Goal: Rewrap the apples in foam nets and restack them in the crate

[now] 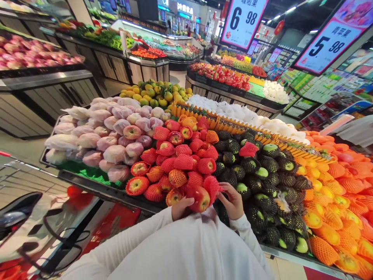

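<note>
Low in the middle of the view, my left hand is closed around a bare red apple, thumb along its left side. A pink foam net sleeve is pinched in the fingers of my right hand, right beside the apple and off its skin. Both hands are at the near edge of a heap of red apples, most of them in pink or orange foam nets. Right of my right hand lie green apples in black nets. One loose pink net rests on top of them.
Bagged pale apples fill the display's left end. Orange-netted fruit covers the right, with yellow-green fruit behind. A shopping cart stands at the left, holding bags. Price screens hang overhead; a person's sleeve shows at right.
</note>
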{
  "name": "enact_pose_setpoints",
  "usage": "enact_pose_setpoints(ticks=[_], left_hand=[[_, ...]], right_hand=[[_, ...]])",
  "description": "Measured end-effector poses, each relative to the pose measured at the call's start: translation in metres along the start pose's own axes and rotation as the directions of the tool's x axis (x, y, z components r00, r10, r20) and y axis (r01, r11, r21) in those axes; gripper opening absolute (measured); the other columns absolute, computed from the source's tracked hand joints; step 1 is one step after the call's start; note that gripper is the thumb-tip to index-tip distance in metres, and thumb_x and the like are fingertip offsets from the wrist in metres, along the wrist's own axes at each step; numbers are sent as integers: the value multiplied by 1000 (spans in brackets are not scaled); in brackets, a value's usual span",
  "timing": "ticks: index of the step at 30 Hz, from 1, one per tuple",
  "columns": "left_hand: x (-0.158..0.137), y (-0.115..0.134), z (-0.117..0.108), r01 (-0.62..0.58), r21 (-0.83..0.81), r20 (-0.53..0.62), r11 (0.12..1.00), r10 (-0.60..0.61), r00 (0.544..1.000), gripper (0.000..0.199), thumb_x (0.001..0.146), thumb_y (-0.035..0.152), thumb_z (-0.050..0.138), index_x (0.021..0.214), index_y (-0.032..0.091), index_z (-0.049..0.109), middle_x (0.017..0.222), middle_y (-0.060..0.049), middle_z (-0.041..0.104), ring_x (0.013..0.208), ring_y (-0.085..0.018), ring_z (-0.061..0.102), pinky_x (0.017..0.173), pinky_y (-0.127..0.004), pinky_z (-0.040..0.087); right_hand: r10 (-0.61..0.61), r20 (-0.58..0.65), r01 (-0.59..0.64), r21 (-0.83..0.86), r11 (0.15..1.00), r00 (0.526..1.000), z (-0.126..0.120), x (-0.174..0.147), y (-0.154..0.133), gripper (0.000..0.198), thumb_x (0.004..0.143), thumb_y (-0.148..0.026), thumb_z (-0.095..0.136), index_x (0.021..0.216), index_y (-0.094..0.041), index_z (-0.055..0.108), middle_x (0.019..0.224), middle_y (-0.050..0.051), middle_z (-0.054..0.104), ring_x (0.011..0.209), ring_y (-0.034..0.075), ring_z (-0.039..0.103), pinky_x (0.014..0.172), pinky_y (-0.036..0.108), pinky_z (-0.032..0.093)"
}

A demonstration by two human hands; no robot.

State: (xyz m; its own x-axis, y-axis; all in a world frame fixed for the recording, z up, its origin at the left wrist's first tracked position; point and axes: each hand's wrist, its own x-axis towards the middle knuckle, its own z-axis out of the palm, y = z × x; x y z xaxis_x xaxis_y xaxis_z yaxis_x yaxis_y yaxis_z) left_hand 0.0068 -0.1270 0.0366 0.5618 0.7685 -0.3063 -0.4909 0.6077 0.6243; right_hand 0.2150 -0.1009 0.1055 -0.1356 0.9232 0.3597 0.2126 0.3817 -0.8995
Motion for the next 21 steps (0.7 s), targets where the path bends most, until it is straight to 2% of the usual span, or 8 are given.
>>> enact_pose_setpoints(ticks=[2,4,7,9,12,14,18,21], left_hand=[[2,-6,-3,14,-1,2,1000,-14,1000,67,60,66,65,105,16,66,106,-12,71,117,-36,60,104,-50,43],[1,-9,-5,25,-1,-27,1000,-25,999,67,64,70,59,105,17,65,104,-13,71,118,-36,59,104,-49,43],[-5,-6,-2,29,46,-63,998,-26,998,71,70,75,51,110,18,61,106,-15,69,122,-36,56,104,-49,42],[-10,-1,3,29,119,-53,993,-22,998,73,74,76,45,116,18,59,112,-15,67,125,-35,54,104,-48,42],[-18,5,12,34,247,-25,968,-29,999,77,76,74,42,125,17,57,119,-15,65,125,-35,54,101,-49,45],[-22,7,16,35,275,-14,961,-33,999,78,74,72,46,125,15,57,119,-15,66,120,-35,58,99,-50,46],[-25,5,17,23,180,1,983,-24,1000,68,68,65,58,116,16,61,107,-12,70,106,-32,66,100,-49,47],[-24,3,14,16,152,-9,988,-15,1000,64,67,61,60,112,16,61,102,-12,71,105,-32,66,99,-49,47]], right_hand=[[16,-57,-14,31,999,998,-4,-1,-1,12,86,-31,73,85,-19,70,100,9,65,94,20,62,82,31,53],[66,-102,-51,144,988,993,-9,-3,-1,15,82,-31,76,80,-19,68,96,8,64,92,19,61,82,31,52],[193,-93,-140,405,903,977,-12,-9,0,26,78,-38,78,77,-18,61,89,5,63,82,17,61,75,30,52],[253,-75,-183,504,844,964,-10,-15,0,31,78,-42,75,76,-18,55,83,5,61,75,17,59,70,31,51],[292,-99,-200,524,828,951,-4,-21,1,36,81,-46,69,75,-19,46,72,2,54,64,15,52,61,29,48],[309,-121,-204,522,828,943,-2,-23,2,38,81,-48,69,76,-20,44,67,0,49,61,14,48,59,27,45],[318,-142,-201,523,828,937,-5,-23,1,40,80,-48,70,77,-20,41,65,-2,44,59,13,44,59,26,43],[299,-112,-194,541,818,948,-8,-22,-4,40,79,-43,69,74,-20,36,65,-2,42,59,13,43,59,25,41]])
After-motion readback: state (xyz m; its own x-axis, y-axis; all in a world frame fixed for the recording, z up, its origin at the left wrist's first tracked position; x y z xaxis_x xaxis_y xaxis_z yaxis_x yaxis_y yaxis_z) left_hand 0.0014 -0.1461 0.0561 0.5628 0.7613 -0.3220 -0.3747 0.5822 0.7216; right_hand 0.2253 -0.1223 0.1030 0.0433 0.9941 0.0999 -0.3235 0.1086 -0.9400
